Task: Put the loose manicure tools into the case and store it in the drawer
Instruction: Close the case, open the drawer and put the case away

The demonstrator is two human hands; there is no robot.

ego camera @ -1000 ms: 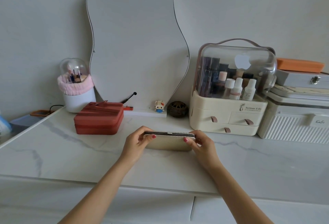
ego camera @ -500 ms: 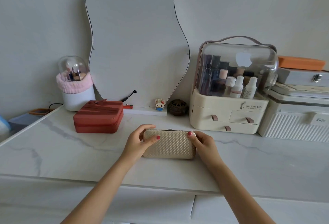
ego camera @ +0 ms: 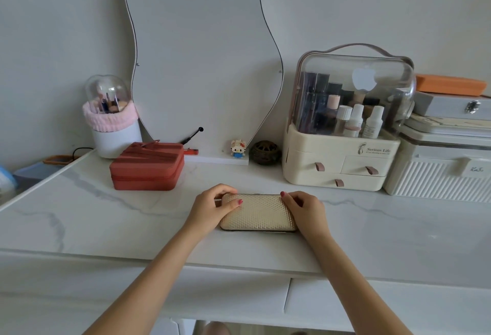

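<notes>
A cream, textured manicure case [ego camera: 259, 212] lies closed and flat on the white marble tabletop [ego camera: 106, 217], near its front edge. My left hand [ego camera: 212, 205] grips the case's left end, thumb on top. At the right end, my right hand [ego camera: 305, 208] holds the case with its fingers over the far corner. No loose tools show. Below the tabletop run the white drawer fronts [ego camera: 212, 294], closed.
A red zipped box [ego camera: 147, 167] sits behind left, in front of a wavy mirror [ego camera: 202, 55]. A white brush holder [ego camera: 114, 122] stands far left. A cream cosmetics organiser [ego camera: 342, 127] and a white ribbed box [ego camera: 441, 172] stand at the right.
The case's lid has come down from nearly shut to fully closed, and both hands have shifted to press on its ends. The case now lies flat.
</notes>
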